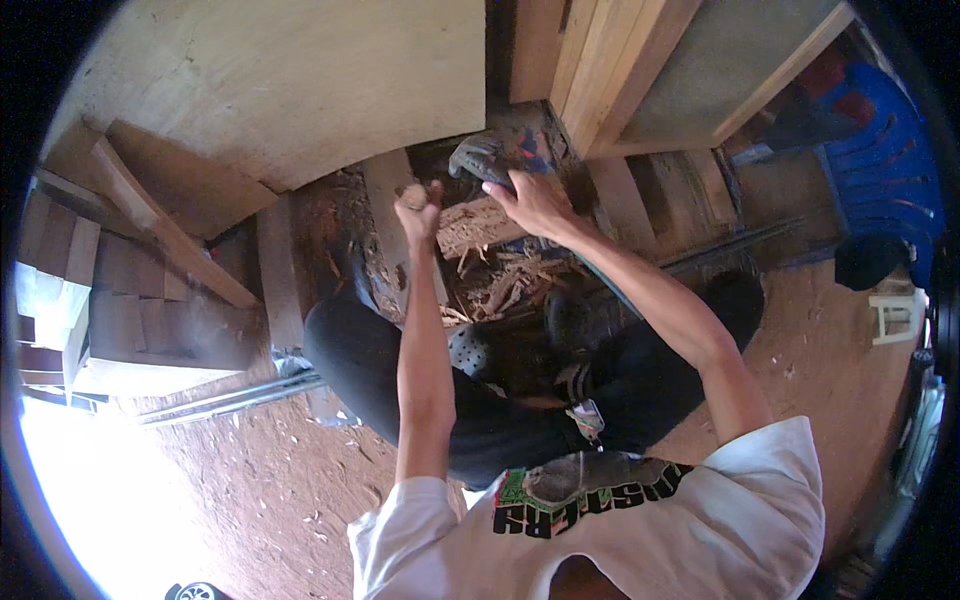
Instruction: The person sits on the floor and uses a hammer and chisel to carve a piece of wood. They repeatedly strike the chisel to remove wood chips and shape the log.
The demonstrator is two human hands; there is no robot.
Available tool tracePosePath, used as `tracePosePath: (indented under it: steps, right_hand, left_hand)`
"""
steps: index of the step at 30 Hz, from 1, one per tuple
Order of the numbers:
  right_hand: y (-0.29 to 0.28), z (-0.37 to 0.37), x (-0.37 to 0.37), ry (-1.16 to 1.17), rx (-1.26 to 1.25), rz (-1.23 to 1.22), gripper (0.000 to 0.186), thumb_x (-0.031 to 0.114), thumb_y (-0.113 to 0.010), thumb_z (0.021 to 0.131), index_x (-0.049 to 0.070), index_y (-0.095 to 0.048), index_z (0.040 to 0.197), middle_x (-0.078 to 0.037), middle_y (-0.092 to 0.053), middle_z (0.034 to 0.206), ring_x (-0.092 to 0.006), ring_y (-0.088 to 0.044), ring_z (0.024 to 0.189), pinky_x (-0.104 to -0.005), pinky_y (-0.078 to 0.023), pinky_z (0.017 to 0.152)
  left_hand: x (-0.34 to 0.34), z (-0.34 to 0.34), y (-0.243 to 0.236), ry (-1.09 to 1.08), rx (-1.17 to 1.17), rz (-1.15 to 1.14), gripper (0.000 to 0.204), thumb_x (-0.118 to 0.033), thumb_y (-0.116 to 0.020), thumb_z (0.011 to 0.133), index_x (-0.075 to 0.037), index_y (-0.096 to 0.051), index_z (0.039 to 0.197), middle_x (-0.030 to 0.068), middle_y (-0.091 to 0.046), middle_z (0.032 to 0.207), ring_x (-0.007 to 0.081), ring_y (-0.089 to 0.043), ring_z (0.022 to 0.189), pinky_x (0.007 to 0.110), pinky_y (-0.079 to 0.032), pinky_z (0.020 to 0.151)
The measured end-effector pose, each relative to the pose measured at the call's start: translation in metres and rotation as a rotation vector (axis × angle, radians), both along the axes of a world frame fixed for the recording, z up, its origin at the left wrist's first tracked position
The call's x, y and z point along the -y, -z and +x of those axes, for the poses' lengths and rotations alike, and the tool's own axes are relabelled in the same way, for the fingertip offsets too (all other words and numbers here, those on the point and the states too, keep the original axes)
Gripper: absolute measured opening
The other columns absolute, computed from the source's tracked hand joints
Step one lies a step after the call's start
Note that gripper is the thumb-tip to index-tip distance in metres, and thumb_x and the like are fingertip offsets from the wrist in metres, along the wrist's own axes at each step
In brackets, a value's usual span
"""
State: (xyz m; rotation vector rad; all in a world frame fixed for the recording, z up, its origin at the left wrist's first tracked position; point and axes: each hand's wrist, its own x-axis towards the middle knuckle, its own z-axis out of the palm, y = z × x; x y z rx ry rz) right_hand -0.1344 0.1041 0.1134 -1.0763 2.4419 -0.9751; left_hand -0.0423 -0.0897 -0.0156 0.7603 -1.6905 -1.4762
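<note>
In front of me my right hand is closed around the rear of a grey and dark power tool with a rounded head. A teal cord trails from there under my right forearm. My left hand is closed to the left of it, around a small tan piece that looks like wood. Motion blur softens its outline. The two hands are apart. Just below them lies a pale wooden block, with curled wood shavings heaped on its near side.
My bent legs frame the shavings; a perforated grey shoe shows between them. Big boards and a wooden frame stand ahead. Stacked planks lie left. A blue plastic chair and a small white stool are at right.
</note>
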Motion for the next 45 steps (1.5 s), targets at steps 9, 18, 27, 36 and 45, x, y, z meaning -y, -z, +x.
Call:
tracePosePath:
  steps: [9, 18, 27, 36, 45]
  right_hand:
    - [0.095, -0.014, -0.05, -0.132, 0.032, 0.238, 0.048, 0.04, -0.057, 0.092, -0.007, -0.057, 0.102, -0.023, -0.061, 0.085, -0.0334, -0.059, 0.075, -0.0441, -0.046, 0.067]
    - [0.142, -0.007, -0.075, -0.104, 0.02, 0.227, 0.052, 0.044, -0.054, 0.092, -0.008, -0.056, 0.098, -0.026, -0.062, 0.088, -0.0408, -0.061, 0.087, -0.0492, -0.047, 0.072]
    - [0.172, 0.001, -0.077, -0.05, -0.137, 0.24, 0.052, 0.046, -0.048, 0.094, -0.006, -0.055, 0.101, -0.025, -0.06, 0.075, -0.0435, -0.06, 0.075, -0.0507, -0.047, 0.065]
    - [0.16, 0.009, -0.08, -0.03, 0.048, 0.172, 0.046, 0.042, -0.052, 0.093, -0.003, -0.056, 0.103, -0.026, -0.062, 0.078, -0.0441, -0.062, 0.078, -0.051, -0.048, 0.066]
    - [0.173, 0.015, -0.083, 0.011, 0.067, 0.199, 0.048, 0.043, -0.052, 0.093, -0.005, -0.054, 0.102, -0.026, -0.062, 0.081, -0.0433, -0.06, 0.076, -0.0507, -0.046, 0.067]
  left_hand:
    - [0.002, 0.009, 0.001, -0.342, -0.202, 0.366, 0.024, -0.009, -0.072, 0.081, -0.009, -0.048, 0.077, -0.002, -0.052, 0.065, 0.0095, -0.045, 0.054, 0.027, -0.036, 0.049]
    - [0.015, 0.03, -0.014, -0.626, -0.409, 0.619, 0.024, -0.005, -0.066, 0.081, -0.01, -0.046, 0.069, -0.0011, -0.052, 0.065, 0.0102, -0.045, 0.054, 0.027, -0.037, 0.047]
    - [0.034, 0.042, -0.082, -0.432, -0.482, 0.202, 0.029, -0.009, -0.071, 0.084, -0.009, -0.046, 0.069, 0.0007, -0.052, 0.062, 0.0099, -0.046, 0.053, 0.027, -0.038, 0.048]
    - [-0.011, 0.042, -0.021, -0.332, -0.149, 0.228, 0.028, -0.018, -0.072, 0.085, -0.009, -0.051, 0.07, -0.001, -0.054, 0.064, 0.0098, -0.048, 0.058, 0.028, -0.038, 0.055]
    - [-0.015, 0.048, -0.029, -0.151, -0.211, 0.087, 0.03, -0.023, -0.07, 0.087, -0.007, -0.051, 0.07, -0.0003, -0.053, 0.062, 0.0093, -0.047, 0.057, 0.027, -0.039, 0.056]
